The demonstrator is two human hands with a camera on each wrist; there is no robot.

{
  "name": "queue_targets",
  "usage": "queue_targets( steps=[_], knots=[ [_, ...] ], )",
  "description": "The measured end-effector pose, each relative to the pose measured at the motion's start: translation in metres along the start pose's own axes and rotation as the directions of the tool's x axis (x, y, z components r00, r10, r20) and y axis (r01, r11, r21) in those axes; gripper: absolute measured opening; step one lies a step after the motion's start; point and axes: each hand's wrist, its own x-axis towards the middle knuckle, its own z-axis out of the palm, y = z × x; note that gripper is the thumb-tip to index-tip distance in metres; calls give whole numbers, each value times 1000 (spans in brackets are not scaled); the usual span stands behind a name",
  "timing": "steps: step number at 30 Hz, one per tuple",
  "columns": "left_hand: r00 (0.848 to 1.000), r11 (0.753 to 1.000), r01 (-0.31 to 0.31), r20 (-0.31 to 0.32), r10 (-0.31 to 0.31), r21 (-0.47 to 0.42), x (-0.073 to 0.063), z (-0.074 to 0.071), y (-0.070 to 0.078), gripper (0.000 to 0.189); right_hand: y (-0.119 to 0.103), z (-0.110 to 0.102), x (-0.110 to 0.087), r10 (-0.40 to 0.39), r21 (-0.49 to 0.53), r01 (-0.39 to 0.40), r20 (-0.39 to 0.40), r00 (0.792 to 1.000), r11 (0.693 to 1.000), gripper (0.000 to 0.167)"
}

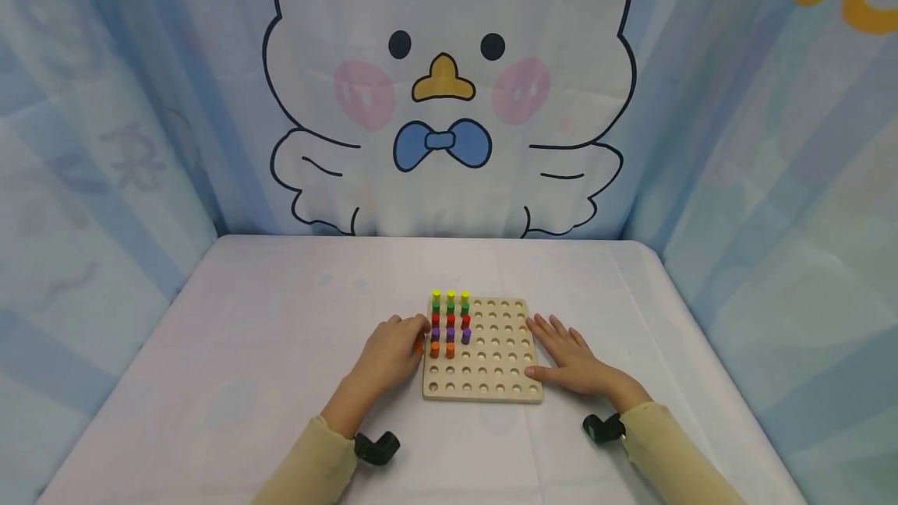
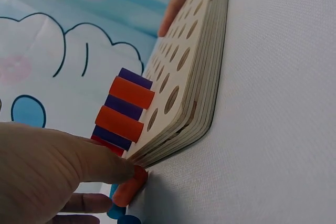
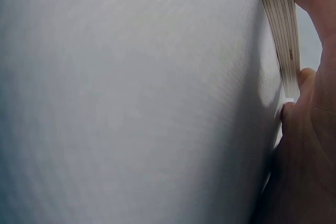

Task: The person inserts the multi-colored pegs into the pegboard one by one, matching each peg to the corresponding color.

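A square wooden pegboard (image 1: 484, 394) lies on the table with rows of round holes. Its left columns hold yellow, green, red, purple and orange pegs (image 1: 450, 350); the orange row has two, the others three each. At the board's left edge my left hand (image 1: 393, 349) pinches a loose orange peg (image 2: 131, 186) low beside the board's corner. Blue pegs (image 2: 116, 211) show just behind that peg, partly covered by the fingers. My right hand (image 1: 575, 361) rests with spread, fairly straight fingers at the board's right edge, thumb over the lower right part.
A white cloth covers the table (image 1: 281, 318). Behind it hangs a curtain (image 1: 449, 201) printed with a cartoon bird, and patterned curtains (image 1: 91, 178) close off both sides. Dark wrist cameras (image 1: 376, 449) sit on both wrists.
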Motion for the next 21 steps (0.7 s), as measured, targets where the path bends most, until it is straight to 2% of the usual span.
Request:
queue_targets(
  steps=[3,7,10,17,21],
  knots=[
    [1000,1000,-2,28,2,-14,0,-1,-1,21,2,0,0,2,-4,-2,3,1000,1000,95],
    [995,998,23,98,-17,-60,0,-2,-1,26,1,0,1,-1,2,1,1,1000,1000,95],
    [993,997,19,114,-11,-74,0,-3,0,25,1,0,0,-2,1,2,-1,1000,1000,95],
    [999,999,-12,49,14,-47,-2,-7,0,14,0,0,1,2,6,-2,3,1000,1000,95],
    [999,999,-50,-19,50,-8,-2,-12,4,14,0,0,1,1,6,-1,1,1000,1000,95]
  ],
)
